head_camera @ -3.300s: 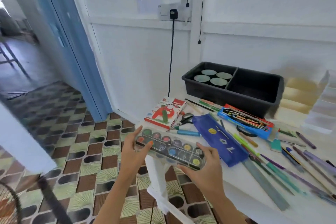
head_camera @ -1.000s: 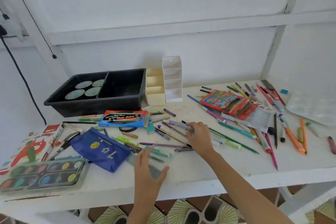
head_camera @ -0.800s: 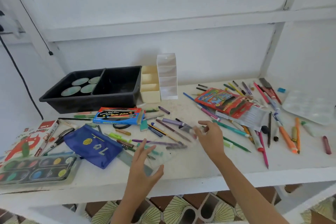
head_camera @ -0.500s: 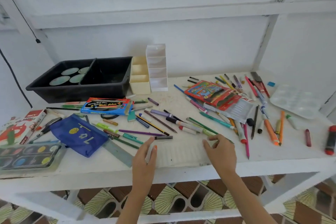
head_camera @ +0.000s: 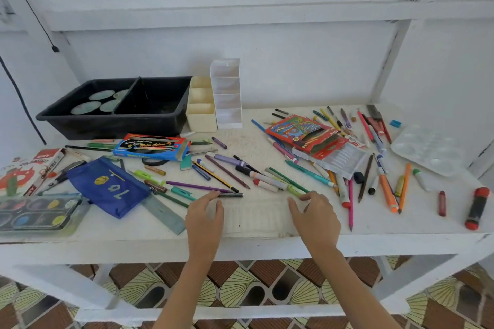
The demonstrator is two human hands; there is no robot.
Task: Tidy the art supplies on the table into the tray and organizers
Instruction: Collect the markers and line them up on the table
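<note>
- Bracketing the clear ribbed insert (head_camera: 255, 215) from both ends, I have it lying flat on the white table (head_camera: 406, 224), close to the front edge.
- My left hand (head_camera: 204, 218) sits at the insert's left end. The fingers are nearly straight and loose, the thumb is against the edge, and the forefinger tip touches a dark pen (head_camera: 231, 195) just behind it.
- My right hand (head_camera: 314, 218) arches over the right end, thumb and curled fingers pinching that corner.
- Scattered pens and pencils (head_camera: 267, 179) lie just behind the insert and spread off to the right.
- The black tray (head_camera: 107, 125) stands at the back left with two compartments; round discs (head_camera: 85, 108) lie in the left one.
- The cream organizer (head_camera: 200, 115) stands against the tray's right wall, with the taller white organizer (head_camera: 227, 104) right beside it.
- A blue pouch (head_camera: 109, 187) lies left of my left hand, with a grey ruler (head_camera: 163, 215) at its near corner.
- A watercolour set (head_camera: 37, 214) sits at the far left front.
- A red pencil box (head_camera: 304, 133) lies right of centre, and a white mixing palette (head_camera: 425, 149) lies at the far right.
</note>
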